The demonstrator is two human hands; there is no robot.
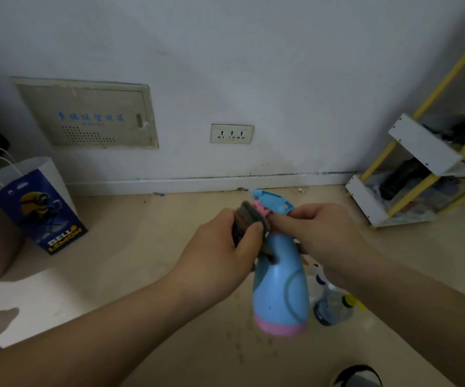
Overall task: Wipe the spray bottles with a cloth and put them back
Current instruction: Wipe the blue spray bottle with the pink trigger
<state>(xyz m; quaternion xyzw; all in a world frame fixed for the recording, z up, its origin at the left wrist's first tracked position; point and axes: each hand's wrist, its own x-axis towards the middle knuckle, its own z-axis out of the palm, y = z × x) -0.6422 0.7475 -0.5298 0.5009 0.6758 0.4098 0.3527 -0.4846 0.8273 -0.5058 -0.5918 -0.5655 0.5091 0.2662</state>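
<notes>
Forearms come in from the bottom corners of the frame, and near the right one, at the bottom edge, your shoe (357,376) shows on the floor (153,236). Your right grip (319,233), centre right, is curled round the neck of the blue spray bottle (281,291) just under the trigger head. The body hangs upright below it, pink base down and clear of the floor, which leaves the whole body bare for wiping. Your left grip (220,250), at centre, is wrapped round the dark cloth (249,216) and presses it to the neck opposite the right, so each grip braces the other. Lower right, a clear bottle (331,310) with a yellow-green top rests on the floor just behind the blue one; whether it is wiped or waiting I cannot tell. Further off, a paper bag (41,210) stands at the left by the wall and a yellow-and-white rack (423,148) at the right. A socket (231,133) sits in the wall between them.
</notes>
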